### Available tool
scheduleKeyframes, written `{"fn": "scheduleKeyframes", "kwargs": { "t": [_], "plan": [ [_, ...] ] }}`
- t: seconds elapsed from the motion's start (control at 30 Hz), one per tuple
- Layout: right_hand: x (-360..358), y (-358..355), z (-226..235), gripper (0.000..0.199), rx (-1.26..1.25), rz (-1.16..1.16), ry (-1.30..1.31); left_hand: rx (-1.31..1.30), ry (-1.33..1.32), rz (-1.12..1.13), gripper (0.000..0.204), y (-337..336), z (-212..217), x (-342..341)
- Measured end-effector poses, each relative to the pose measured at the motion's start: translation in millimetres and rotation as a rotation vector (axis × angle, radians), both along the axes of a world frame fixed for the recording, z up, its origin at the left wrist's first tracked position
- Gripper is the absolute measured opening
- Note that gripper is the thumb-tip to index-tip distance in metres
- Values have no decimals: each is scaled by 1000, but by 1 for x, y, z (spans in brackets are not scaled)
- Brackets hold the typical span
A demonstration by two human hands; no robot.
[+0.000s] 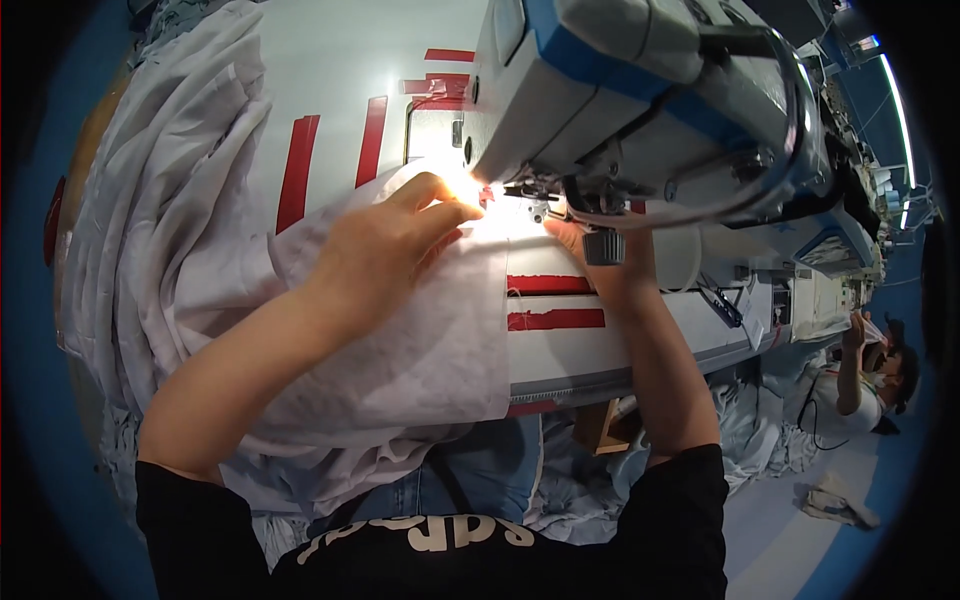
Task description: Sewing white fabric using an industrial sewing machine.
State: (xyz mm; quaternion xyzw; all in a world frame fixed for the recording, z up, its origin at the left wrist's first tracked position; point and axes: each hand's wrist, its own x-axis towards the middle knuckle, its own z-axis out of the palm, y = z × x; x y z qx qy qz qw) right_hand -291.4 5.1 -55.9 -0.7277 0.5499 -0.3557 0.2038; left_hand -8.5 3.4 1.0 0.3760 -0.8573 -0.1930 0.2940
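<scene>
- Our left hand (385, 245) lies flat on the thin white woven cloth (420, 340), fingers (440, 205) together and stretched toward the needle, so the cloth stays smooth and taut as it feeds.
- Our right hand (600, 262) reaches in under the head of the grey-and-blue industrial sewing machine (640, 90); most of it is hidden by the machine and a small ribbed black knob (603, 246), so we cannot tell whether its fingers are together or apart. It appears to steady the cloth edge from the far side.
- The cloth sits on the white tabletop (330, 70), its leading edge right at the brightly lit presser foot (535, 205), while the rest drapes over the near edge into our lap.
- The bulk of the white fabric, a bunched heap (160, 200), is piled to the left, seemingly to keep its weight from dragging on the seam.
- Red tape strips (297, 170) on the tabletop look like alignment guides: we count two long slanted ones at left, two horizontal ones near the front edge, and a few shorter ones by the machine.
- We count two hands at work, one machine, and one other person (865, 385) well apart at lower right.
</scene>
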Motion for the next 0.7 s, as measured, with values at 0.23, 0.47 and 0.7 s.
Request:
{"fn": "scheduleKeyframes", "kwargs": {
  "t": [0.23,0.47,0.7],
  "plan": [
    [8,13,9,29,-213,-152,520,-348,-140,-81,24,-19,-15,7],
    [40,44,30,27,-199,219,572,-347,-237,-62,27,-18,-18,5],
    [45,43,38,31,-114,214,488,-310,-205,-84,24,-18,-14,3]
  ]
}}
